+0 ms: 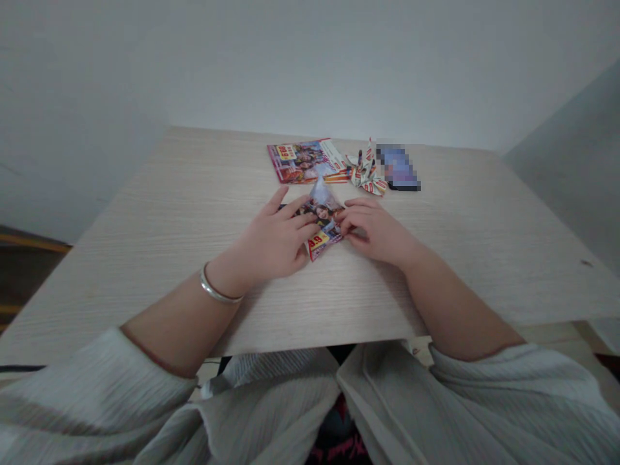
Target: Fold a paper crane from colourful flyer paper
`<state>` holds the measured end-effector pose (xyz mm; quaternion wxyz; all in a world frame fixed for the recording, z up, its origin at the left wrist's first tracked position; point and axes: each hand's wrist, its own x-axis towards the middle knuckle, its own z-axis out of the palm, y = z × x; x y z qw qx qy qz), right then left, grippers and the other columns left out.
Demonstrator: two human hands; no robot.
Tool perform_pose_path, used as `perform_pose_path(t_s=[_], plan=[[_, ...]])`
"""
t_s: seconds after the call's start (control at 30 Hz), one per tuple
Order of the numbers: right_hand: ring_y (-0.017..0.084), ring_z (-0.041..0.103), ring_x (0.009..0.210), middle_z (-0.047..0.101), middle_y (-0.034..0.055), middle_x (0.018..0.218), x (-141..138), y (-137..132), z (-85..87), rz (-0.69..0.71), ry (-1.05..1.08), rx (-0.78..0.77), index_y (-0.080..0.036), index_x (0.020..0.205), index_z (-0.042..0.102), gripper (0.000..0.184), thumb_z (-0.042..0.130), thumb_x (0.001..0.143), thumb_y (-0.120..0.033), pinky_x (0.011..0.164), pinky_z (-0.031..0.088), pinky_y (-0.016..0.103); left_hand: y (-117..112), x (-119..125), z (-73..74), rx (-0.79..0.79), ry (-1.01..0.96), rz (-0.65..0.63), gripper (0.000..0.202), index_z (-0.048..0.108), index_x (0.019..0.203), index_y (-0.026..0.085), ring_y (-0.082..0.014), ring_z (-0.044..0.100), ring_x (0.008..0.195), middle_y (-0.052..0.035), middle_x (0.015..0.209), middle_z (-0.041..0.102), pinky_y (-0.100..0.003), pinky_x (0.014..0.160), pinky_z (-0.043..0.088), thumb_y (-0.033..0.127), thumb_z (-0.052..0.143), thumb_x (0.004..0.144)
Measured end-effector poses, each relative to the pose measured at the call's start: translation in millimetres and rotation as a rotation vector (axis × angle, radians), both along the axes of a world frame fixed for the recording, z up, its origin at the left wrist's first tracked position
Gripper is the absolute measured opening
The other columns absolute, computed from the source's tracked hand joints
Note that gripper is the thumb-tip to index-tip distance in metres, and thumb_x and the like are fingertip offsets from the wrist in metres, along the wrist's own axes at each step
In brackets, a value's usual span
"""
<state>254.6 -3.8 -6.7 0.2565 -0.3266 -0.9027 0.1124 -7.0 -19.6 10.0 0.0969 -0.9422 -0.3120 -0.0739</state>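
A: Folded paper?
B: On desk, between left hand, spread over it, and right hand, curled at its edge; can't tell if pinching.
A: Handling?
B: Probably light, creasable, tearable; hold edges.

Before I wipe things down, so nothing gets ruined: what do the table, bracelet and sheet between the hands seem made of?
Table: perhaps wood laminate, matt; pale streaky grain. Bracelet: probably polished metal; silvery shine. Sheet: likely printed paper; pointed folds, gloss unclear.
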Motion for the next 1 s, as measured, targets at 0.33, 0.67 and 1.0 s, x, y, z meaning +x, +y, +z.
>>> perform_pose_path(t_s=[0.33, 0.67, 1.0], plan=[[0.025, 0.069, 0.103, 0.077, 0.0068, 0.102, -7, 4, -13.6, -0.173, 0.132, -0.011, -0.023, 0.09, 0.074, 0.002, 0.072, 0.089, -0.023, 0.098, 0.051, 0.045, 1, 2, 3.4, -0.157, -0.001, 0.005, 0.043, 0.07, 0.132, 0.024, -0.039, 0.034, 0.153, -0.009, 0.144, 0.065, -0.07, 0.126, 0.017, 0.034, 0.053, 0.093], [0.026, 0.067, 0.102, 0.069, 0.0087, 0.108, -19, 11, -31.8, -0.459, 0.399, -0.074, -0.023, 0.11, 0.059, 0.039, 0.079, 0.076, -0.024, 0.094, 0.056, 0.046, 3, 3, -5.6, -0.173, -0.136, -0.024, 0.044, 0.073, 0.128, 0.02, -0.036, 0.05, 0.139, -0.0111, 0.131, 0.072, -0.057, 0.115, 0.042, 0.035, 0.042, 0.101], [0.014, 0.062, 0.061, 0.069, -0.0022, 0.077, -25, 15, -30.5, -0.485, 0.595, -0.429, -0.023, 0.1, 0.054, 0.032, 0.076, 0.076, -0.03, 0.061, 0.052, 0.031, 1, 7, -5.4, -0.193, -0.145, -0.023, 0.039, 0.072, 0.12, 0.011, -0.0315, 0.051, 0.14, -0.015, 0.133, 0.071, -0.05, 0.121, 0.039, 0.03, 0.045, 0.099]])
